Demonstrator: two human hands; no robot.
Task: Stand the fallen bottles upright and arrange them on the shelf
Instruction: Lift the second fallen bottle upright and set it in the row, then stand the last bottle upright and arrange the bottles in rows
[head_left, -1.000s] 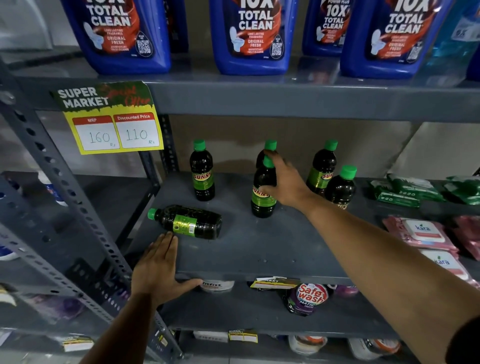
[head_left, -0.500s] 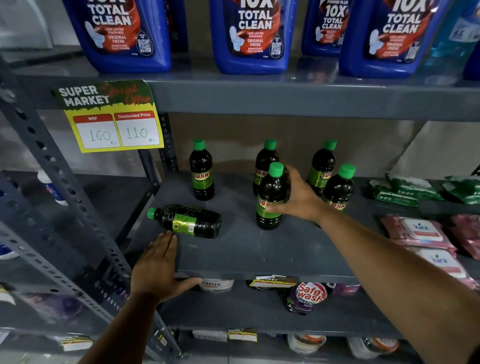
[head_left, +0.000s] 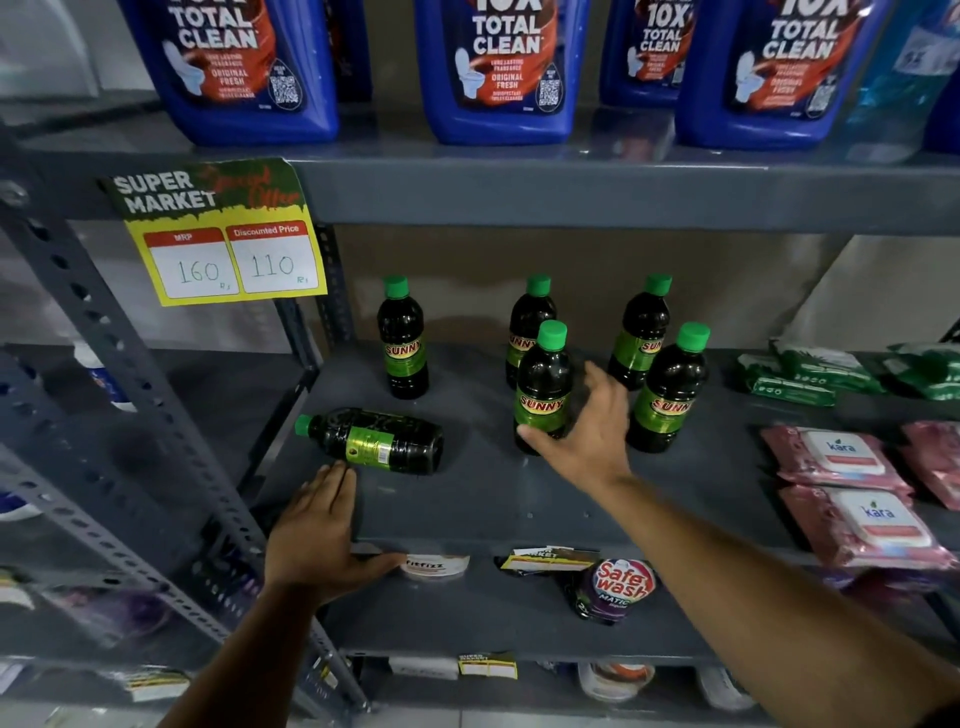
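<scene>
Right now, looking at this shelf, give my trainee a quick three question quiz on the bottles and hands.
1. How many green-capped bottles stand upright?
2. True or false: the fallen bottle points its cap left.
3. Which hand is at the front middle bottle: A left hand, B right hand?

Key: 1. Five. 2. True. 3. B; its fingers look spread, grip unclear.

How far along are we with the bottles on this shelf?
Done: five dark bottles stand upright, including the back-left one. In hand: the right hand rests open against the front-middle bottle, no closed grip. Left: one fallen bottle lies on its side, just beyond the left hand on the shelf edge.
</scene>
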